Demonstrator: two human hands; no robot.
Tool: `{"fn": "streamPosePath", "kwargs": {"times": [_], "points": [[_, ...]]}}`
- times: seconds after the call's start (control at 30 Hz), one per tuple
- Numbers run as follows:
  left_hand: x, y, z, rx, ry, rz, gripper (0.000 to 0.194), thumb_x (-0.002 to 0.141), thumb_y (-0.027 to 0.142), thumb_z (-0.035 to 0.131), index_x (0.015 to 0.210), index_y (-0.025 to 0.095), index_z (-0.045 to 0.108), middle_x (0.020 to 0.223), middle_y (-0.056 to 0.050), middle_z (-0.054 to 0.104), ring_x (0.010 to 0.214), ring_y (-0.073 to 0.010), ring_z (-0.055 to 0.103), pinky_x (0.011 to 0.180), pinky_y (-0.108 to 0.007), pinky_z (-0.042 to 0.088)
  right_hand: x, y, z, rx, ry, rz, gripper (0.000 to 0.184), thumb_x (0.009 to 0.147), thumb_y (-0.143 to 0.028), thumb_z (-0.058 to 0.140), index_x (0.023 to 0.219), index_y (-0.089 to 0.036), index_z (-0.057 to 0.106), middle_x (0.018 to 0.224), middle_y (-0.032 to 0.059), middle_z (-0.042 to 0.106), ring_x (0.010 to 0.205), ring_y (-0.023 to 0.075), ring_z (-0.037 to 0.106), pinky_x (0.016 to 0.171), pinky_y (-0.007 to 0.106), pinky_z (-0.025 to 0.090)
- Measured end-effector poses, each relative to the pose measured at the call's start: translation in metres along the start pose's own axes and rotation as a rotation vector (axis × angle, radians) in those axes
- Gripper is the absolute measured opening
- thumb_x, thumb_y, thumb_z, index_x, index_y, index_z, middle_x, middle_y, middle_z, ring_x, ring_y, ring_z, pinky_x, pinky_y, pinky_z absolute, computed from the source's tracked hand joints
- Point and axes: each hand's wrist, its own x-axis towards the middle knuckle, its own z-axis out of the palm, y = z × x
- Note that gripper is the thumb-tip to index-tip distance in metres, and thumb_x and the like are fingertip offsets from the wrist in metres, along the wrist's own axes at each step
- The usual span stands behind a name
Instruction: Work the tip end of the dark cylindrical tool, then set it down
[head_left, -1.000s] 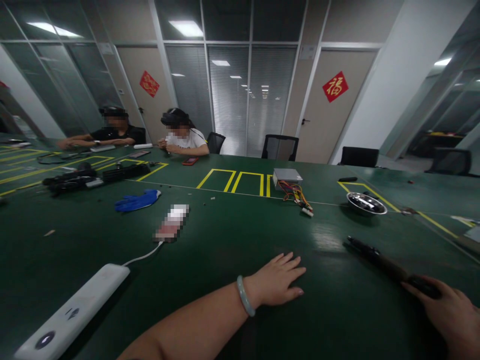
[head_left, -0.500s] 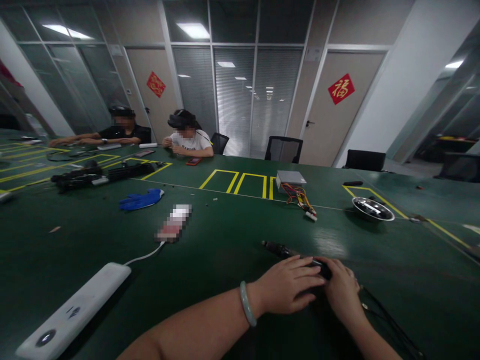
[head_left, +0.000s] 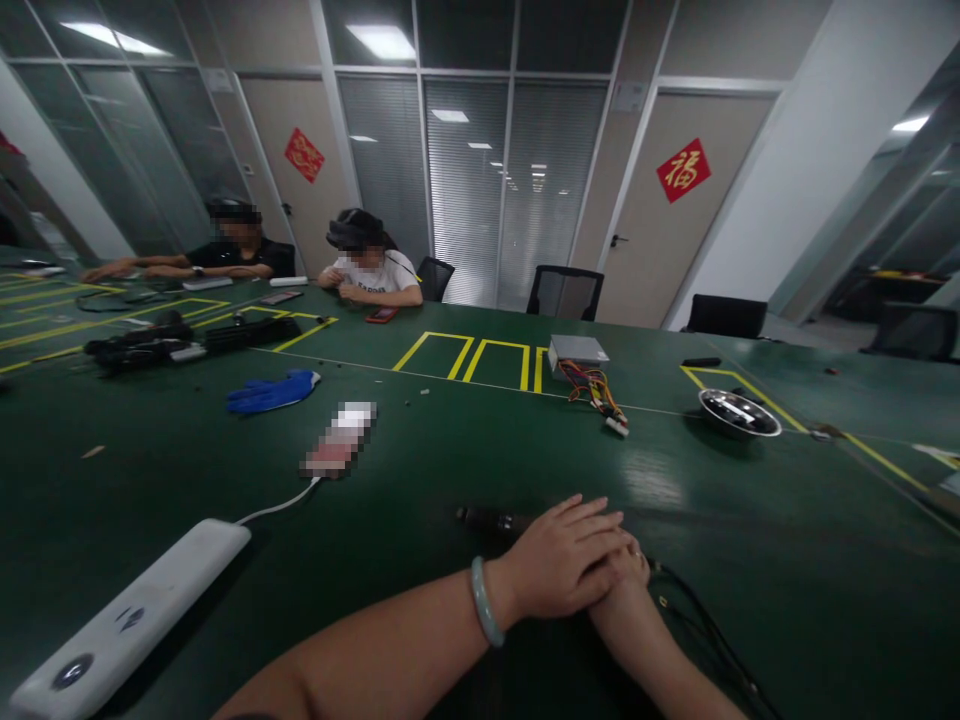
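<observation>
A black corded electric screwdriver [head_left: 496, 522] lies low over the green table, its tip to the left. Behind my hands a black cable [head_left: 701, 612] trails off to the lower right. My right hand [head_left: 624, 588] is closed around the screwdriver's rear part, with most of its fingers hidden. My left hand [head_left: 564, 560], below a pale green bangle [head_left: 486, 602], rests across the screwdriver and over my right hand. Its fingers are stretched out, side by side.
On the green table [head_left: 420, 610] are a white power bank [head_left: 135, 615] cabled to a blurred phone [head_left: 339, 440], a blue glove [head_left: 274, 392], a grey power supply [head_left: 579, 352] with loose wires and a metal bowl [head_left: 739, 414]. Two people [head_left: 371, 270] [head_left: 236, 245] sit across.
The screwdriver has shifted left, and my right hand has moved left with it. My left hand now overlaps my right hand. The view has tilted slightly.
</observation>
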Motion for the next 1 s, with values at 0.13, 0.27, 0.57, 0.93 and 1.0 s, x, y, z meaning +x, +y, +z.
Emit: {"fn": "streamPosePath", "kwargs": {"times": [0.13, 0.27, 0.57, 0.93, 1.0], "points": [[0.0, 0.002, -0.002, -0.009, -0.016, -0.064, 0.047, 0.1, 0.041, 0.035, 0.145, 0.024, 0.034, 0.151, -0.001, 0.038, 0.14, -0.014, 0.031, 0.118, -0.034, 0.023, -0.017, 0.019, -0.052, 0.012, 0.006, -0.032, 0.058, 0.074, -0.024, 0.058, 0.132, -0.018, 0.052, 0.133, 0.0132, 0.051, 0.125, 0.0311, 0.043, 0.102, 0.043, 0.034], [-0.001, 0.0, 0.006, 0.017, -0.056, -0.087, 0.06, 0.098, 0.05, 0.038, 0.148, 0.02, 0.026, 0.149, -0.008, 0.04, 0.133, -0.0188, 0.044, 0.108, -0.035, 0.037, -0.026, 0.057, -0.097, 0.066, -0.159, -0.026, 0.038, 0.076, -0.039, 0.062, 0.11, -0.023, 0.064, 0.116, 0.0088, 0.06, 0.106, 0.0275, 0.056, 0.092, 0.039, 0.04], [0.003, -0.001, 0.015, 0.142, -0.158, -0.126, 0.051, 0.091, 0.034, 0.057, 0.139, 0.028, 0.04, 0.131, -0.003, 0.057, 0.115, -0.0188, 0.055, 0.093, -0.033, 0.042, -0.032, 0.066, -0.099, 0.161, -0.423, 0.084, 0.015, 0.076, -0.026, 0.058, 0.087, -0.024, 0.068, 0.084, 0.0009, 0.068, 0.074, 0.0156, 0.062, 0.063, 0.025, 0.039], [0.001, -0.002, -0.006, 0.119, -0.218, -0.169, 0.044, 0.088, 0.022, 0.059, 0.13, 0.029, 0.046, 0.123, -0.004, 0.056, 0.112, -0.0216, 0.054, 0.093, -0.036, 0.041, -0.042, 0.067, -0.116, 0.062, -0.397, 0.112, 0.007, 0.076, -0.024, 0.061, 0.079, -0.023, 0.067, 0.084, 0.002, 0.068, 0.076, 0.0177, 0.062, 0.062, 0.026, 0.035], [0.002, -0.001, -0.008, 0.114, -0.222, -0.174, 0.042, 0.087, 0.022, 0.06, 0.128, 0.028, 0.047, 0.122, -0.004, 0.055, 0.111, -0.0215, 0.053, 0.093, -0.036, 0.041, -0.042, 0.062, -0.115, 0.089, -0.361, 0.143, 0.009, 0.083, -0.026, 0.056, 0.083, -0.024, 0.065, 0.081, 0.002, 0.068, 0.074, 0.018, 0.063, 0.061, 0.027, 0.035]]}}
